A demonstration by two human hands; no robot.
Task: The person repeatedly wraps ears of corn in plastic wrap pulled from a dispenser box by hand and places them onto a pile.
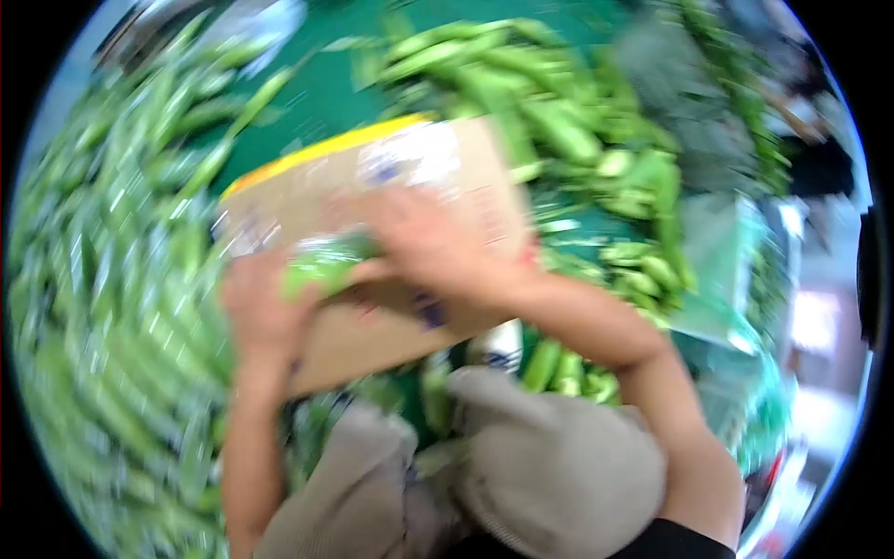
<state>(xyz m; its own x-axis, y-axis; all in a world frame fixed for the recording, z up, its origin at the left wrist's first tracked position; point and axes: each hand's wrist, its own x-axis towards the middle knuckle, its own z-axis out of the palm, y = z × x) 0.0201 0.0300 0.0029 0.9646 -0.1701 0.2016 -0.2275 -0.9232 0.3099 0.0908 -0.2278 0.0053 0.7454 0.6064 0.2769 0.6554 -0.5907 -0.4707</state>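
Beyond a person's grey-clad knees (559, 466), the left hand (265, 303) and right hand (424, 238), blurred, have fingers curled around opposite ends of a shiny-wrapped green vegetable (326, 263) above printed cardboard (372, 340), with loose green vegetables (531, 84) heaped farther off.

A green surface (303, 107) bears plastic-wrapped long green vegetables (121, 345) at left and loose green vegetables (559, 126) at right.

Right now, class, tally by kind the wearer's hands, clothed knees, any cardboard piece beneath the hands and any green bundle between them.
Hands (left hand, right hand): 2
Clothed knees: 2
Cardboard piece: 1
Green bundle: 1
Total: 6
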